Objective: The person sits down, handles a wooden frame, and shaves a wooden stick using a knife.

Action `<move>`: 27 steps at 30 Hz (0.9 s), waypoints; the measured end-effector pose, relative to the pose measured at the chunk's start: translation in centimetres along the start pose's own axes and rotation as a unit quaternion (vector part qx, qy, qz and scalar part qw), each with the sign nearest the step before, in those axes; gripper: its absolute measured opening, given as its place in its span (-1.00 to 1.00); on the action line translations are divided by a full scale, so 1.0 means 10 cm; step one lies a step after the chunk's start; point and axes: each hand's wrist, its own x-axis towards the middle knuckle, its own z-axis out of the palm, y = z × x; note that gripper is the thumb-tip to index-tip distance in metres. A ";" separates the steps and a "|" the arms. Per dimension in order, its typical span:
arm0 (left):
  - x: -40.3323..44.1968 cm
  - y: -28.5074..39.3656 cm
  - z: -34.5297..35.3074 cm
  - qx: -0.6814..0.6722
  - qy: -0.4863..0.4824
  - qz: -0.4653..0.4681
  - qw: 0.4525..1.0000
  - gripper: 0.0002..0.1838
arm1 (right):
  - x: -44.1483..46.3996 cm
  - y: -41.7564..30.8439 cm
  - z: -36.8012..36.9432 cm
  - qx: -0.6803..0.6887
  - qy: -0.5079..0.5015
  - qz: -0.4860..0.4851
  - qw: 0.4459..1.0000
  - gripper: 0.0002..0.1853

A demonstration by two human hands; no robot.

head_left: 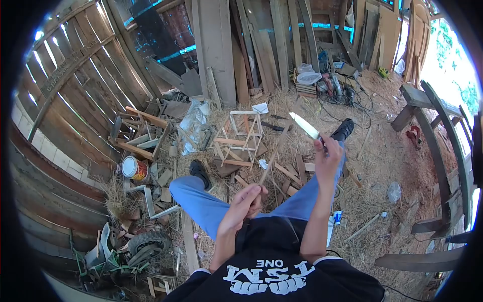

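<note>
My left hand [246,202] is closed around the lower end of a thin wooden strip [274,155], which slants up and away over the floor. In my right hand [328,155] is a knife [305,126], gripped by its handle with the bright blade pointing up and left. Blade and strip look close in the view, but I cannot tell whether they touch. Beyond my hands, between my feet, stands a small frame of thin wooden sticks [232,142].
Wood offcuts [288,173] and straw cover the ground. A paint can [135,167] and a wheel [149,246] lie left. Power tools with cables [334,88] and leaning planks [261,45] are at the back. A wooden bench [436,136] stands right.
</note>
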 end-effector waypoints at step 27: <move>0.27 0.03 -0.03 0.124 0.117 0.149 0.974 -0.67 | -0.05 -0.71 0.19 0.181 -0.132 -0.048 0.973 -0.68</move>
